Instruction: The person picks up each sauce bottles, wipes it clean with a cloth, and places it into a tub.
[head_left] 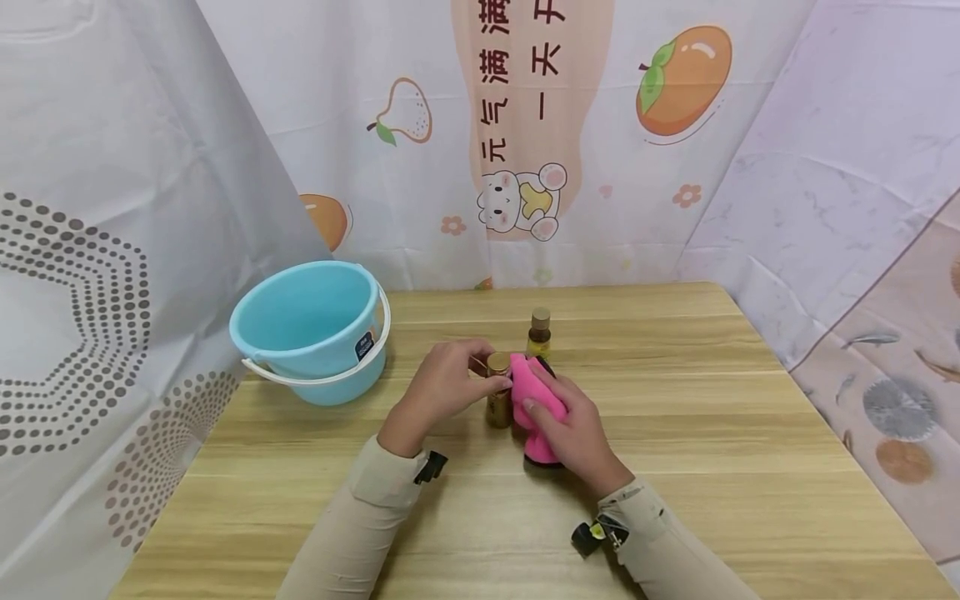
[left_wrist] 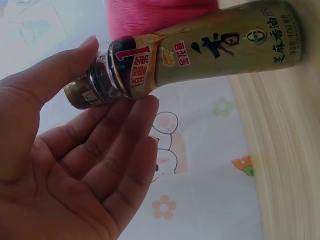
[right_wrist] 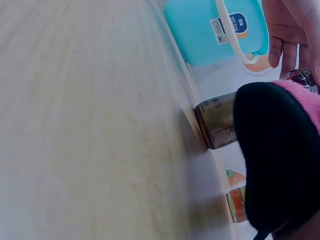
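My left hand (head_left: 448, 385) pinches a sesame oil bottle (head_left: 498, 410) at its neck, thumb on one side and fingertips on the other. The bottle stands upright on the table, its gold-brown label (left_wrist: 205, 52) facing the left wrist camera. In my right hand (head_left: 581, 432) I grip a soft pink cleaning mitt (head_left: 536, 402) with a black side (right_wrist: 272, 150), close against the bottle's right side. Behind the mitt rises a second, dark bottle (head_left: 539, 332) with a brown cap and yellow label, its lower part hidden.
A light blue bucket (head_left: 333, 393) with a white handle stands at the table's back left. The wood-grain table (head_left: 675, 392) ends at a printed curtain (head_left: 420, 200) behind, and more patterned cloth hangs at both sides.
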